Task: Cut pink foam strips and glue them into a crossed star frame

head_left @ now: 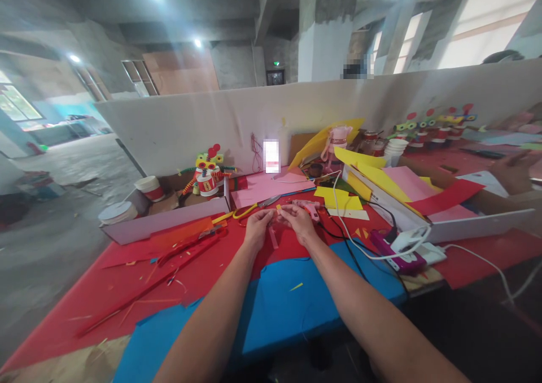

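My left hand [257, 228] and my right hand [298, 222] meet above the red tabletop, both with their fingertips pinched. Between them is a small paper strip, partly covered by the fingers. A bit of yellow [278, 207] shows at the right fingertips. Just below the hands is a narrow pink strip [273, 238]; whether it hangs from the fingers or lies on the table I cannot tell. Behind my right hand lies a pink glue gun [308, 207]. Scissors with yellow handles [244, 210] lie beyond my left hand.
At the left, a white box [169, 220] holds a paper-cup figure [207, 181]. Pink sheets [271, 186] lie behind the hands. Blue paper [292, 292] covers the front edge. To the right are a purple power strip [398, 253], cables and a paper-filled box [478, 227]. A person's hand [514, 171] is at far right.
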